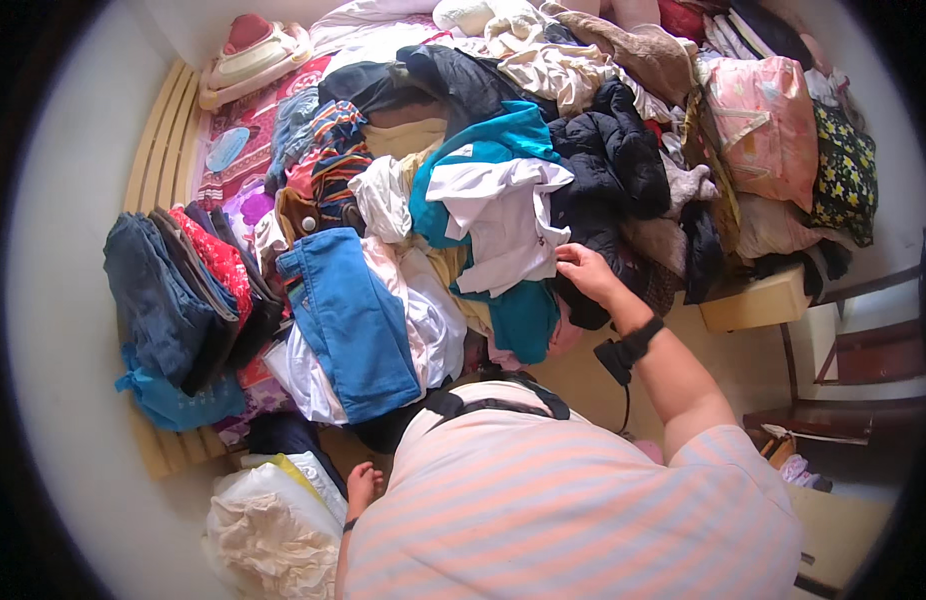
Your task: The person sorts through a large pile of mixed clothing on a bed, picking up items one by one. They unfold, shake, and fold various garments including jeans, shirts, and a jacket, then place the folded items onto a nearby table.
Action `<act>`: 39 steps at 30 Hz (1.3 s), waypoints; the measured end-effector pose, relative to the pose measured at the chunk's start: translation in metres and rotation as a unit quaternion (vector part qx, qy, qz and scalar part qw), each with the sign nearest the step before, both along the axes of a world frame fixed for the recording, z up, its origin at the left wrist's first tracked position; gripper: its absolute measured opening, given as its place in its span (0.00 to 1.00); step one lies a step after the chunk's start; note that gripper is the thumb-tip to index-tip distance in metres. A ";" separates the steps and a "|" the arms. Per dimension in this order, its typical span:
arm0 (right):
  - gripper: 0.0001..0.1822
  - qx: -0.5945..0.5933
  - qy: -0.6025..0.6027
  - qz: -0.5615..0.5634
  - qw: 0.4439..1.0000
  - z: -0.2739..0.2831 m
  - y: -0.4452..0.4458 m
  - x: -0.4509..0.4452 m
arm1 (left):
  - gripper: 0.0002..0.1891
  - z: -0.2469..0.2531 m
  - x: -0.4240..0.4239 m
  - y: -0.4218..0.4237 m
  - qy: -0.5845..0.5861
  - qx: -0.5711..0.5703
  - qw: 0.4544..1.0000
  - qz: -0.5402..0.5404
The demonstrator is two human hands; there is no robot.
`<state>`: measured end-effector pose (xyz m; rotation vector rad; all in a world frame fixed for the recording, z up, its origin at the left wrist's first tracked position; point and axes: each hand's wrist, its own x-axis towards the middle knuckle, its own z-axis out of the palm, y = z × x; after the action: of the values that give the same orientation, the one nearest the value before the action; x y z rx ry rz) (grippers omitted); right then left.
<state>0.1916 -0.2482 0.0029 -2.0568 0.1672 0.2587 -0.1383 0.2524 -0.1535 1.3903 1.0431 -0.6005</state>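
Observation:
My right hand [586,271] touches the right edge of a white shirt [508,217], fingertips at the fabric; whether they pinch it is not clear. The shirt lies crumpled over a teal garment [524,322] on the clothes pile. My left hand [364,484] hangs low beside my body, fingers loosely curled and apart from any garment. Folded blue trousers [354,322] lie in front of me on white clothes. A black puffer jacket [613,154] is heaped just beyond my right hand. Left of the trousers, folded jeans [159,300] stand in a row with other folded garments.
A pink patterned bag [763,127] stands at the right by a black floral bag [844,169]. A wooden slatted bed edge [162,142] runs along the left wall. A pale bundle of cloth [275,525] sits at lower left, and a light wooden box [759,300] at right.

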 end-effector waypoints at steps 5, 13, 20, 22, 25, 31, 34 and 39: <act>0.41 -0.306 -0.033 -0.014 0.951 -0.049 0.000 0.047 | 0.11 0.008 -0.020 -0.016 -0.002 0.030 0.996 0.081; 0.25 -0.168 0.093 0.011 0.981 -0.096 -0.002 0.121 | 0.13 0.098 0.066 -0.110 -0.052 0.033 0.995 0.084; 0.20 0.502 0.312 -0.018 0.807 -0.004 0.011 0.120 | 0.15 0.097 0.135 -0.165 -0.088 0.024 0.995 -0.026; 0.21 0.528 0.329 0.081 0.778 0.034 0.019 0.113 | 0.15 0.099 0.161 -0.180 -0.094 0.008 0.993 -0.066; 0.24 0.588 0.324 0.227 0.706 0.086 0.045 0.103 | 0.16 0.108 0.206 -0.199 -0.123 -0.010 0.979 -0.160; 0.32 0.648 0.325 0.302 0.619 0.175 0.063 0.070 | 0.17 0.117 0.268 -0.229 -0.218 -0.285 0.928 -0.102; 0.34 0.624 0.313 0.332 0.634 0.178 0.057 0.071 | 0.18 0.148 0.267 -0.227 -0.238 -0.296 0.925 -0.014; 0.33 0.568 0.278 0.365 0.683 0.169 0.039 0.080 | 0.18 0.187 0.266 -0.202 -0.300 -0.265 0.913 0.079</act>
<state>0.2712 -0.2094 0.1721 -0.6289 -0.3991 1.1592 0.1273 0.0503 0.0331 0.9013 0.4369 -0.2676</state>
